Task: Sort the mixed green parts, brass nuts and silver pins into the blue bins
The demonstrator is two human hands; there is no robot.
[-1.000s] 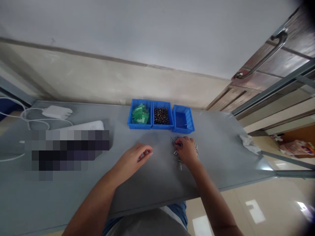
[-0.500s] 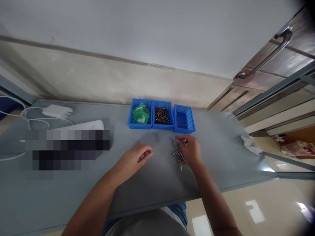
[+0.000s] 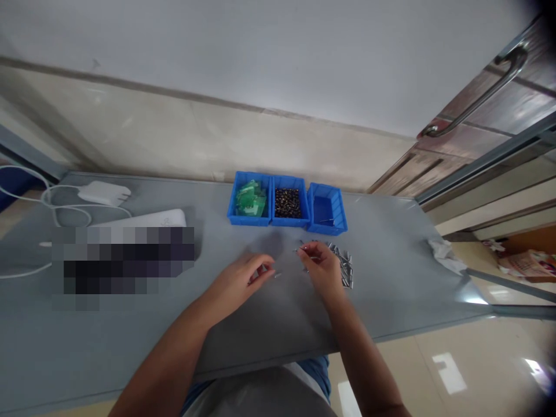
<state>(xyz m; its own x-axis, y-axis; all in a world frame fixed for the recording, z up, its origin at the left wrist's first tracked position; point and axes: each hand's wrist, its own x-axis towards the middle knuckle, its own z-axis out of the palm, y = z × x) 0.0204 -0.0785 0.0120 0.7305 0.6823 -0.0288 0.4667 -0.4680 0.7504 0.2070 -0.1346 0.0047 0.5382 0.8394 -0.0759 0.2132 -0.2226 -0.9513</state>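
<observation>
My left hand (image 3: 243,279) is over the grey table, thumb and index finger curled together. A small silvery metal pin (image 3: 278,275) shows right at its fingertips; the contact is too small to see clearly. To the right, my right hand (image 3: 322,267) has its thumb and forefinger pinched on a thin metal pin (image 3: 298,250) pointing left. Beside and partly beneath that hand lies a pile of silvery metal pins (image 3: 347,271); the hand hides part of it.
Three blue bins stand along the back: one with green pieces (image 3: 252,200), one with small dark brassy parts (image 3: 287,202), one with a few thin pins (image 3: 325,221). At left are a white charger (image 3: 104,193), cables and a white box (image 3: 174,218), partly pixelated. Crumpled tissue (image 3: 445,256) lies right.
My right hand has shifted left, uncovering more of the pile on its right side. A metal pin now shows at my left fingertips. My left hand has barely moved.
</observation>
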